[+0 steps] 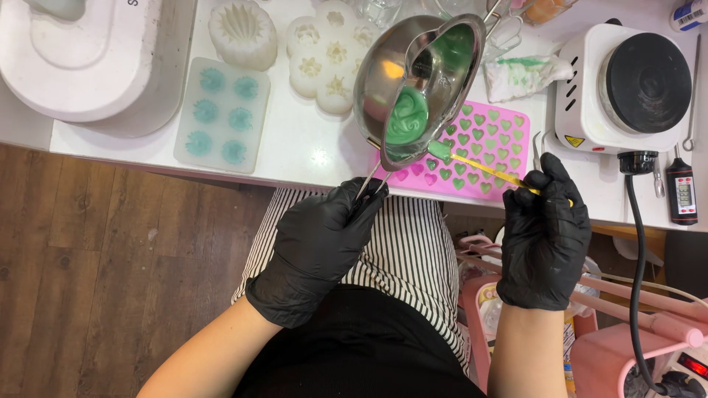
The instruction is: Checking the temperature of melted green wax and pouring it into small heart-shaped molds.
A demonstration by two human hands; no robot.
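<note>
My left hand [321, 247], in a black glove, grips the wire handle of a small steel pouring pot [383, 70] that is tilted over the table edge. Green liquid [408, 118] pools at the pot's lower lip. My right hand [544, 236], also gloved in black, holds a thin yellow spatula [487, 168] whose green-coated tip touches the pot's spout. Just under the spout lies a pink silicone mould [472, 177] with many small heart cavities, most filled with green.
A clear mould [221, 114] with several teal flower fills lies left. White flower moulds [328, 55] and a large white machine [96, 59] sit behind. A white hot plate [627, 88], a stained cloth [523, 74] and a thermometer [681, 191] are right. A pink cart [627, 346] stands below.
</note>
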